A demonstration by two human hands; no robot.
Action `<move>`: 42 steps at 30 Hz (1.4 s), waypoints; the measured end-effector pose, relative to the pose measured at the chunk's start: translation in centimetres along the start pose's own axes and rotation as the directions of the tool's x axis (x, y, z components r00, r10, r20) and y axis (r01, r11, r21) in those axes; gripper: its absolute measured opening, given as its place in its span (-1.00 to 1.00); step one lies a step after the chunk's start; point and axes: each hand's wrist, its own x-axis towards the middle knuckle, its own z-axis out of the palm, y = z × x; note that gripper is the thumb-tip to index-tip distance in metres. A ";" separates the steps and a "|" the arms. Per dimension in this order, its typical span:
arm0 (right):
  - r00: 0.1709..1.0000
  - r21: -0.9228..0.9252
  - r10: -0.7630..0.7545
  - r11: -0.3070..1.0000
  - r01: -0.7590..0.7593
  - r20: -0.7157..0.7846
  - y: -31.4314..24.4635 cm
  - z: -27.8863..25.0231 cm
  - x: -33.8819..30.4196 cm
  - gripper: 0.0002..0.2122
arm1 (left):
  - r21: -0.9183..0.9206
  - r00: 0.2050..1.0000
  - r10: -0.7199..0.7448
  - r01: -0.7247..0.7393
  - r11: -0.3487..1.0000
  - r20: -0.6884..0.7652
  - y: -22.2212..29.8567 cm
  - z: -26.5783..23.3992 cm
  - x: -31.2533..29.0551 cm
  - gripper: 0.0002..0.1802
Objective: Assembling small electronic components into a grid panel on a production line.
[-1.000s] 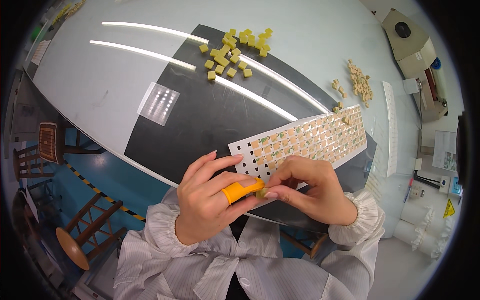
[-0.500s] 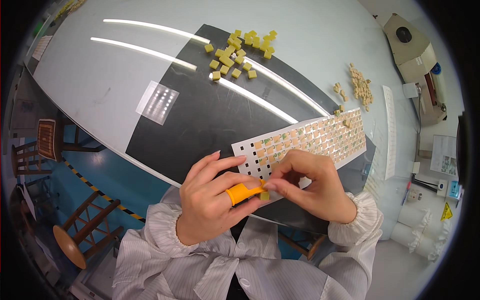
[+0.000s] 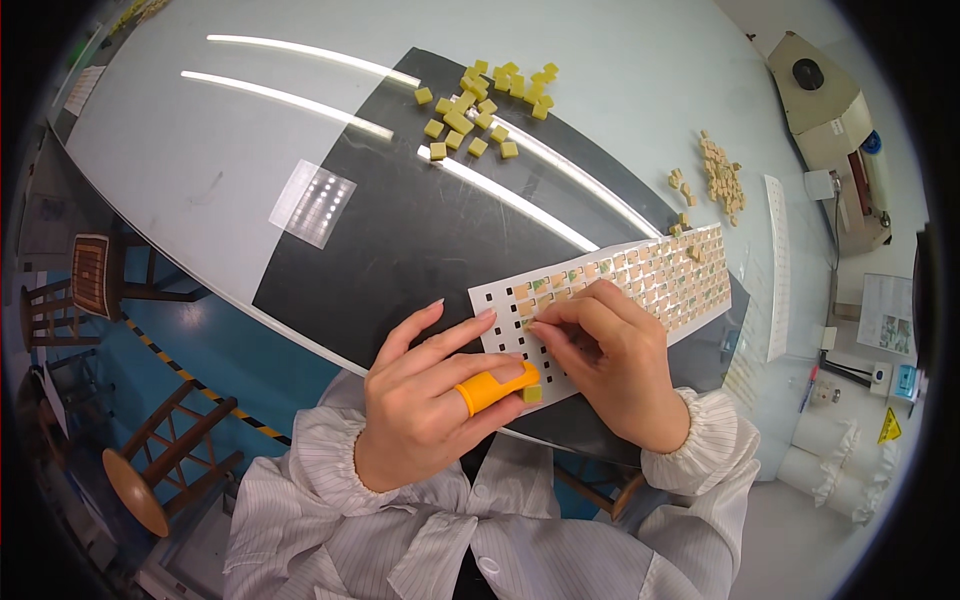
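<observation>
A long white sheet point(image 3: 488, 328) with rows of small dark holes slants across the near right of the table. Small tan-and-green pieces fill much of it. My left hand point(image 3: 415, 395) rests at the sheet's near left end, fore and middle fingers stretched out over it. An orange finger sleeve point(image 3: 485, 390) sits on one finger of that hand, and a yellow-green cube point(image 3: 532, 394) is held between thumb and fingers at the sleeve's tip. My right hand point(image 3: 625, 375) is pinched low over the sheet's left part; whatever lies between its fingertips is too small to name.
Loose yellow-green cubes point(image 3: 458, 121) lie scattered on the dark mat point(image 3: 370, 230). A pile of small tan cubes point(image 3: 722, 178) is at the far right, beside a white strip point(image 3: 777, 265). A clear bag point(image 3: 312, 203) lies on the left; a wooden stool point(image 3: 137, 492) stands beyond the table edge.
My right hand has moved away from the cube in my left hand, up and over the sheet's left part. My left hand stays nearly in place with the cube.
</observation>
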 end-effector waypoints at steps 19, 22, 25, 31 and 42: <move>0.643 0.497 0.307 0.436 -0.750 0.702 -0.7 -3.9 1.2 -0.91 | 0.018 0.999 -0.021 0.021 1.000 0.038 0.1 -0.1 0.3 -0.82; 0.653 0.487 0.309 0.468 -0.737 0.691 -0.7 -3.8 1.2 -0.90 | 0.016 0.999 -0.020 0.019 1.000 0.042 0.1 -0.1 0.4 -0.82; 0.643 0.485 0.294 0.459 -0.744 0.707 -0.8 -3.9 1.3 -0.90 | 0.029 0.999 -0.025 0.024 0.999 0.038 0.1 -0.1 0.4 -0.83; 0.646 0.466 0.281 0.501 -0.729 0.709 -0.7 -3.9 1.3 -0.89 | 0.022 0.999 -0.028 0.027 0.999 0.034 0.1 -0.1 0.3 -0.82; 0.638 0.439 0.281 0.528 -0.727 0.717 -0.7 -3.9 1.3 -0.88 | 0.030 0.999 -0.025 0.024 0.999 0.030 0.1 -0.1 0.3 -0.82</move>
